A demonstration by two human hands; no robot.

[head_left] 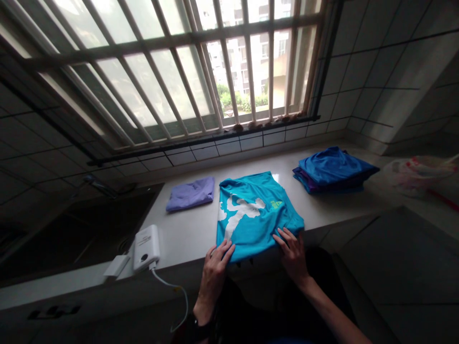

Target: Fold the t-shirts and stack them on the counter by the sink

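A turquoise T-shirt [251,215] with a white figure print and a small yellow-green logo lies folded into a rough rectangle on the counter, its front edge at the counter's lip. Some creases run across its right side. My left hand [215,263] rests on the shirt's front left corner, fingers stretched over the cloth. On the front right part, the spread fingers of my right hand [292,251] lie on the fabric. Both thumbs are mostly hidden. Left of the shirt is a folded lilac cloth [191,194]; to its right sits a stack of folded blue and purple clothes [333,168].
A white power bank [147,248] with a cable [182,291] hanging off the counter's front edge stands at the left, beside a dark sink [86,224] with a tap [98,186]. A plastic bag [412,174] lies far right. Behind is a barred window [201,36].
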